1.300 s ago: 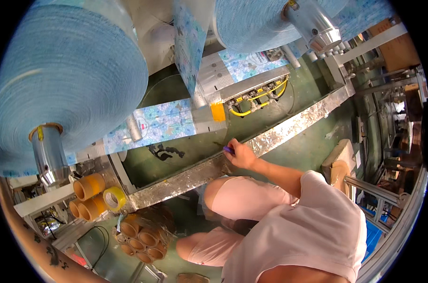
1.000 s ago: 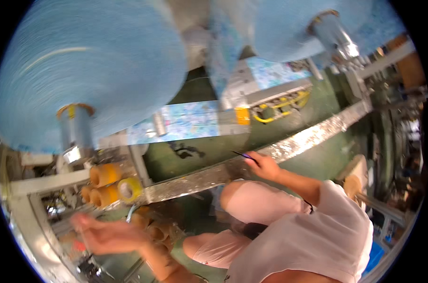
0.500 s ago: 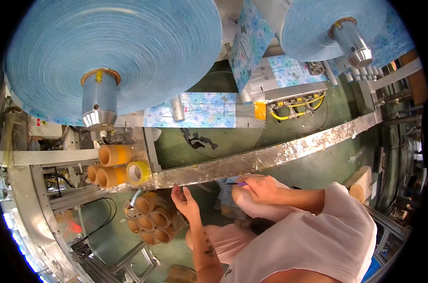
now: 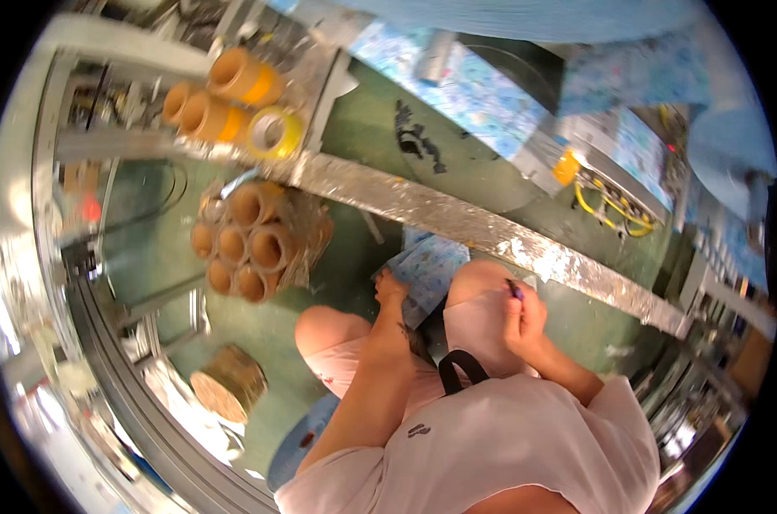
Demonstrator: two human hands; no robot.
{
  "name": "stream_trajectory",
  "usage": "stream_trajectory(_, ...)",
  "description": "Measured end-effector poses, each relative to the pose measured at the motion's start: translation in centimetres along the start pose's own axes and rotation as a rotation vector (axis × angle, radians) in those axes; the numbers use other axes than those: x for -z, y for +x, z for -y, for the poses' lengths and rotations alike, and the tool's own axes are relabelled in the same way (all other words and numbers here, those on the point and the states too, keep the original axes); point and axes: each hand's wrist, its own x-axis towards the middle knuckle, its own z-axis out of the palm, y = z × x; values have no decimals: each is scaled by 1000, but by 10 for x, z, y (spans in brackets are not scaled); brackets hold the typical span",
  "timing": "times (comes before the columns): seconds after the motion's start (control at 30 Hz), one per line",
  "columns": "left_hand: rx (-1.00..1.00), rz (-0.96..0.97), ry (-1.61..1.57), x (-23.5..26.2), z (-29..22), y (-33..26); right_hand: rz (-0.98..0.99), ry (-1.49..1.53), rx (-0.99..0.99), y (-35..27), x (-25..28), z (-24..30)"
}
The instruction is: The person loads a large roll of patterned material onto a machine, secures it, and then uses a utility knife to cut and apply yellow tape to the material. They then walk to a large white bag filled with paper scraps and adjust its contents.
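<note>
From up here I see my left hand (image 4: 391,289) low over my lap, fingers curled onto the lower edge of a blue patterned sheet (image 4: 431,265) that hangs down from under the foil-wrapped rail (image 4: 457,218) just ahead of both hands; it looks like a pinch on the sheet's corner, though the fingertips are partly hidden. My right hand (image 4: 523,315) sits just to the right of it, over my right knee, closed in a pinch around a small dark purple tool (image 4: 514,289), pen or cutter, I cannot tell which. The two hands are near each other but apart, with the sheet between them and closer to the left one. Judging by how things lie, the loose end of the sheet is gripped and the tool is ready but not touching it, so whatever marking or trimming the sheet needs looks not yet done. Beyond the left hand, further left, a bundle of cardboard cores (image 4: 247,244) lies wrapped in clear film, with orange cores (image 4: 226,94) and a yellow tape roll (image 4: 273,133) above them past the rail. Down to the left of my left elbow a brown wound roll (image 4: 228,385) rests on the green floor (image 4: 345,257)
</note>
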Motion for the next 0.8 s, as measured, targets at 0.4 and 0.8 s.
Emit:
stream_trajectory(0.4,-304,-342,304,-18,-7,12,69,-107,58,-25,-11,-44)
stream_trajectory(0.8,-422,-381,173,-81,-58,14,-21,-8,-127,-8,-32,-18)
